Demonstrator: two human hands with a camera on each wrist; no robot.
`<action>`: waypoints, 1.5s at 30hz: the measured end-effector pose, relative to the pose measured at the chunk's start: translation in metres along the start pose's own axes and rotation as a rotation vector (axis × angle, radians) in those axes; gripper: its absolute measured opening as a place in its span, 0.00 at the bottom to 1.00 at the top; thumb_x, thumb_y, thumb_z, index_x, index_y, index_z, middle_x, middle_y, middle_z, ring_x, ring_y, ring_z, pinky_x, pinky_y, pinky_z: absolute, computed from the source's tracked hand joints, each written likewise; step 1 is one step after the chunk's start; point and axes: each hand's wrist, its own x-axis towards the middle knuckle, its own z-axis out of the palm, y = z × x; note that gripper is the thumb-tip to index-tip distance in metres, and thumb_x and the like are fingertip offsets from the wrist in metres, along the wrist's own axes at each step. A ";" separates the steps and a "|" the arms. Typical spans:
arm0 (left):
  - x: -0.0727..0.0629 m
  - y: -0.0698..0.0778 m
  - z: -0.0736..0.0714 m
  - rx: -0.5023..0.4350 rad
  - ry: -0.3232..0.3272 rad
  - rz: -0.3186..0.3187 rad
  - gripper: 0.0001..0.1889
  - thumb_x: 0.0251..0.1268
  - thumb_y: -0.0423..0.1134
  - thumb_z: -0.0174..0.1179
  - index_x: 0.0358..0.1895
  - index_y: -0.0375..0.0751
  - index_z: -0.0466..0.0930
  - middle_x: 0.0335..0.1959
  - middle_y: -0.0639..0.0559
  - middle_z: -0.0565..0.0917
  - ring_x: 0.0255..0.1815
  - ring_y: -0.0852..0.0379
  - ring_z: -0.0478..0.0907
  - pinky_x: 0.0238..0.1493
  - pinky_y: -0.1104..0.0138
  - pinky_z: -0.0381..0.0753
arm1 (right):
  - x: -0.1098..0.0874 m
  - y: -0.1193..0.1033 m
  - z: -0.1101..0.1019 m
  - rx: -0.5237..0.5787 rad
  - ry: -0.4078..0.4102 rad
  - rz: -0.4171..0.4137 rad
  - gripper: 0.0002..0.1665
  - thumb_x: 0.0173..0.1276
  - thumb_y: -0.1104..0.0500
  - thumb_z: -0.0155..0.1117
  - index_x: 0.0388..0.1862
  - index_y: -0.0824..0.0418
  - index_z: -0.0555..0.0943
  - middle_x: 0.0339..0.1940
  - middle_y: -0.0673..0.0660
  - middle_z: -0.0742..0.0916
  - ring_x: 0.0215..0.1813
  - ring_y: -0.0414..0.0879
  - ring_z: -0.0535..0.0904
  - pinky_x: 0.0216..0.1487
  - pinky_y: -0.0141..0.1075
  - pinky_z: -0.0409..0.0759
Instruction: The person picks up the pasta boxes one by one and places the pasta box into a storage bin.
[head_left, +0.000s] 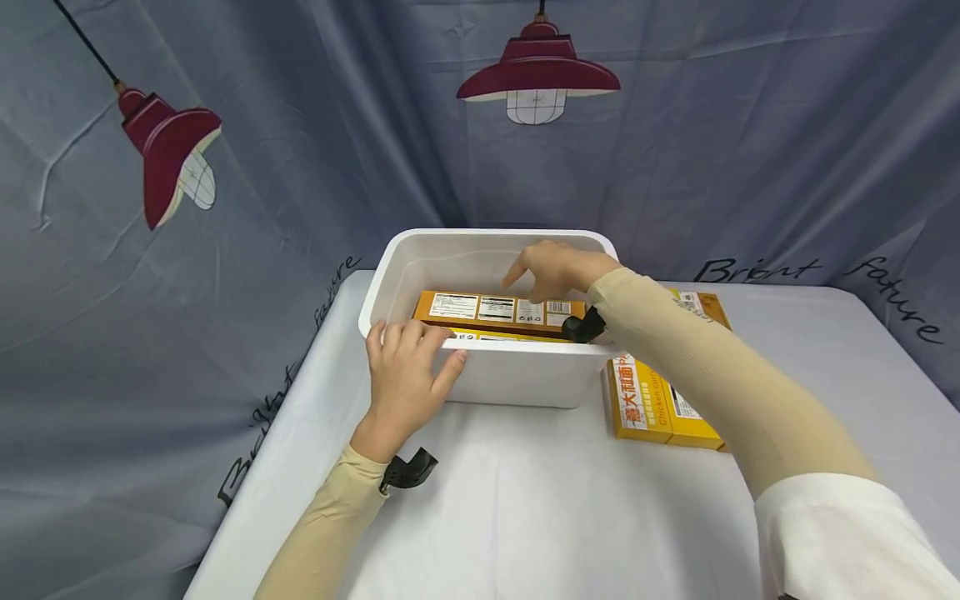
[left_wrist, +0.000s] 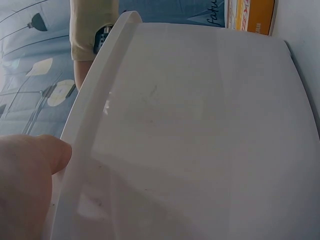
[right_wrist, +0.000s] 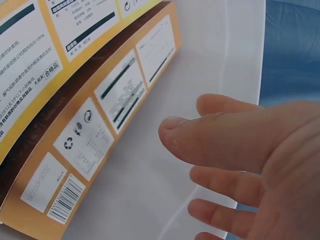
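A white plastic bin (head_left: 517,375) stands on the table. Inside it, an orange box (head_left: 480,307) with white label panels stands on edge beside a yellow box (head_left: 468,335); both also fill the left of the right wrist view. My left hand (head_left: 405,379) rests on the bin's near rim, fingers over the edge; its thumb shows at that rim in the left wrist view. Inside the bin, my right hand (head_left: 558,268) hovers beside the orange box. In the right wrist view its fingers are apart from the box and hold nothing.
Right of the bin lies a yellow pasta box (head_left: 660,408), partly hidden by my right forearm. Behind it is another orange-yellow box (head_left: 708,307). A grey-blue curtain (head_left: 337,167) with printed lamps hangs behind the white table (head_left: 480,517).
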 end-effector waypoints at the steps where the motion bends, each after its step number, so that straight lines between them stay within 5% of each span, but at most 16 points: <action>1: 0.001 0.001 0.000 -0.001 0.000 0.002 0.19 0.68 0.54 0.58 0.43 0.40 0.83 0.38 0.42 0.82 0.48 0.39 0.75 0.68 0.36 0.59 | -0.001 0.001 -0.001 0.008 0.005 -0.001 0.32 0.61 0.70 0.70 0.64 0.50 0.84 0.71 0.55 0.81 0.74 0.56 0.72 0.70 0.48 0.75; 12: 0.002 0.005 0.001 -0.013 -0.003 0.003 0.18 0.67 0.53 0.58 0.42 0.40 0.83 0.38 0.42 0.82 0.48 0.39 0.75 0.67 0.36 0.60 | -0.017 0.013 -0.014 0.009 0.052 0.033 0.31 0.64 0.65 0.68 0.67 0.53 0.81 0.71 0.58 0.81 0.76 0.57 0.71 0.72 0.52 0.74; 24: 0.003 0.006 0.003 -0.013 -0.007 0.005 0.18 0.68 0.53 0.58 0.43 0.40 0.83 0.38 0.42 0.81 0.48 0.38 0.74 0.68 0.36 0.59 | -0.090 0.073 -0.036 -0.038 0.183 0.115 0.33 0.75 0.49 0.61 0.75 0.60 0.72 0.72 0.70 0.77 0.75 0.70 0.68 0.70 0.66 0.70; 35: 0.000 0.002 0.000 -0.008 0.010 -0.002 0.18 0.67 0.53 0.60 0.44 0.40 0.84 0.38 0.42 0.81 0.47 0.38 0.74 0.67 0.36 0.59 | -0.152 0.142 -0.010 -0.030 0.247 0.284 0.37 0.78 0.45 0.56 0.76 0.65 0.67 0.73 0.79 0.69 0.74 0.78 0.61 0.68 0.73 0.64; 45: 0.000 0.001 0.002 -0.015 0.018 0.008 0.18 0.66 0.52 0.60 0.44 0.40 0.84 0.38 0.42 0.82 0.47 0.39 0.74 0.67 0.35 0.59 | -0.186 0.182 0.045 0.049 0.294 0.437 0.42 0.78 0.44 0.54 0.79 0.69 0.59 0.72 0.85 0.63 0.70 0.83 0.58 0.64 0.76 0.65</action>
